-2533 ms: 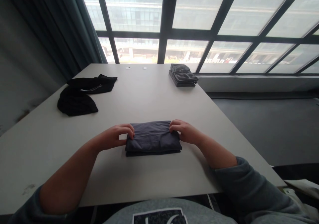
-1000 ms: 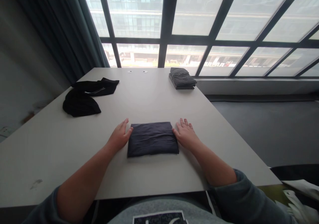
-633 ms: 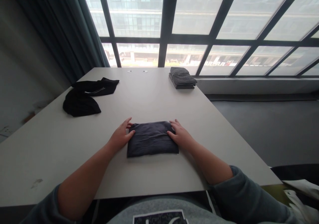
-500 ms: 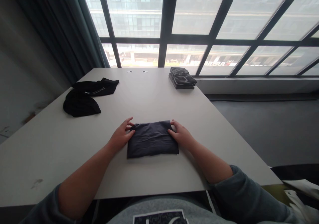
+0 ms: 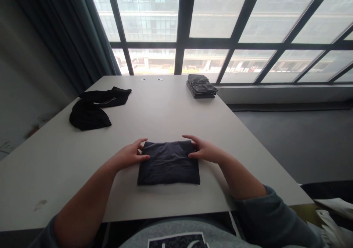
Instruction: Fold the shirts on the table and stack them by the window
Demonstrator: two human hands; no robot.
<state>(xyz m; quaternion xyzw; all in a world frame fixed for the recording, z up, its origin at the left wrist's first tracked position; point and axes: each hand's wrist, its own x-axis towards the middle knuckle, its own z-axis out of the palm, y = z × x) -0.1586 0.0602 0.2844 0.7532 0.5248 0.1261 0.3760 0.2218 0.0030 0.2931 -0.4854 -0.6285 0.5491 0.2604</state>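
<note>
A dark grey folded garment (image 5: 168, 167), shaped into a flat rectangle, is in front of me near the table's front edge. On its left side, my left hand (image 5: 135, 154) has the thumb on top, with the other fingers partly hidden behind the edge. My right hand (image 5: 203, 149) pinches the opposite side the same way, its index finger stretched along the far edge. Whether the garment rests on the table or is slightly raised, I cannot tell.
A crumpled black garment (image 5: 91, 112) lies on the left of the white table (image 5: 154, 112). At the far right edge sits a folded striped stack (image 5: 202, 87). Windows stand beyond the table, and a dark curtain (image 5: 74, 31) hangs at the left.
Both hands have brought the folded grey garment a little closer to me. The black garment and the striped stack stay where they were.
</note>
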